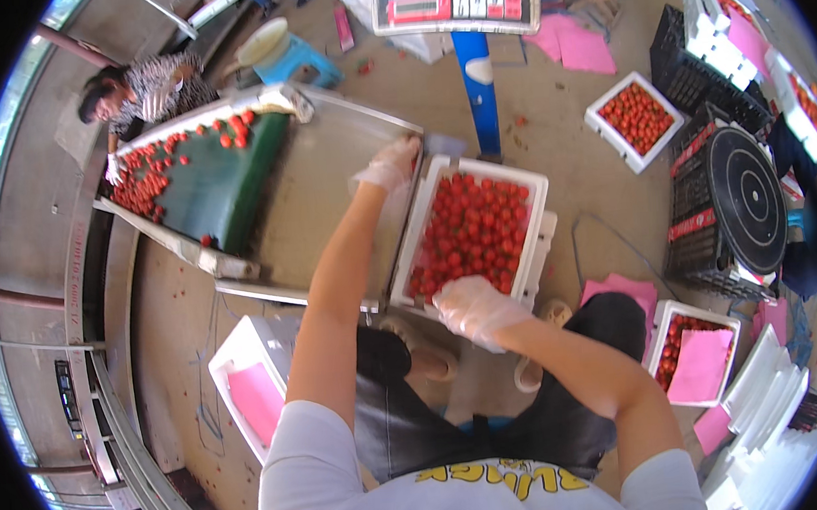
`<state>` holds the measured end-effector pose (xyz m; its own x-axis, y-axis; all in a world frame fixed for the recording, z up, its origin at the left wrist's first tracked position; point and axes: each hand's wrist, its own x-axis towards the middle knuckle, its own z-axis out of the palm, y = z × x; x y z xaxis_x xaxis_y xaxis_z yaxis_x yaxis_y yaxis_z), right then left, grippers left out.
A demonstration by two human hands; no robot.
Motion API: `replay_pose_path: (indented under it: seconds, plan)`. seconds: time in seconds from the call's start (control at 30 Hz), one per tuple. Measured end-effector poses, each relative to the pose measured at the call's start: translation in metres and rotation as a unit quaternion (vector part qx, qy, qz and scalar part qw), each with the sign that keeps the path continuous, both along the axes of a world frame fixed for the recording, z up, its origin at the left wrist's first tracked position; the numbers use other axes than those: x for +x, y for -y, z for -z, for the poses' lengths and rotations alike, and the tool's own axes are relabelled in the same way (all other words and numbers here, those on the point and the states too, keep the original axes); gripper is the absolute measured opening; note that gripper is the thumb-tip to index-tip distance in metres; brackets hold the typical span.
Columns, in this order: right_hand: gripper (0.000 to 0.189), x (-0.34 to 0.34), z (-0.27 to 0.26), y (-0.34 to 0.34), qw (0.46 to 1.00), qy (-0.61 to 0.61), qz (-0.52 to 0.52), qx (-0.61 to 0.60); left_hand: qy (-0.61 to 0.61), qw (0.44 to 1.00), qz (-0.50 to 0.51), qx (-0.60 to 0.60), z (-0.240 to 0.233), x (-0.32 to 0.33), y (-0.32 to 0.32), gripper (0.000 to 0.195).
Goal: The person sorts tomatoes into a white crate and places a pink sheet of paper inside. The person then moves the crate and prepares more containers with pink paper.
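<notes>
A white foam box [541, 196] filled with small red tomatoes [481, 228] stands before me, beside the end of a metal sorting tray [318, 183]. My left hand [391, 162], in a clear plastic glove, reaches to the tray's far right corner; a bit of red shows by its fingers, but its grip is hidden. My right hand [480, 310], gloved too, is at the box's near edge with its fingers curled down; whether it holds anything cannot be seen. Beyond the tray, a green conveyor belt [212, 190] carries scattered tomatoes.
A co-worker's gloved hand [114, 169] touches tomatoes at the belt's far end. A blue post [475, 94] rises behind the box. To the right stand a round black platform scale [749, 195], black crates and a foam box of tomatoes [634, 122]. An open foam box [245, 359] lies left.
</notes>
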<state>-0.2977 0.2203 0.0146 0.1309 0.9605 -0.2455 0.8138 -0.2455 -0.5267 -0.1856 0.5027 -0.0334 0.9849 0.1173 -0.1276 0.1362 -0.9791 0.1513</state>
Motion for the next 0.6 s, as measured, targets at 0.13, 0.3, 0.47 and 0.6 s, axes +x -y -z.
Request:
replay_pose_path:
  seconds: [0.13, 0.3, 0.47, 0.6]
  plan:
    - [0.017, 0.011, -0.005, 0.004, 1.0, -0.025, -0.013, 0.0, 0.01, 0.965, -0.147, -0.216, 0.004, 0.007, 0.0, 0.023]
    - [0.018, 0.018, -0.017, 0.011, 0.999, -0.04, 0.022, 0.013, 0.097, 0.994, 0.012, 0.048, 0.0, 0.001, -0.003, 0.01]
    - [0.019, 0.016, -0.01, 0.02, 0.999, -0.02, 0.043, -0.002, 0.037, 0.989, 0.105, -0.101, -0.043, -0.04, 0.085, 0.021]
    - [0.015, 0.018, 0.012, 0.015, 1.0, -0.005, 0.018, -0.003, -0.02, 0.96, 0.107, -0.259, -0.06, -0.081, 0.106, 0.05]
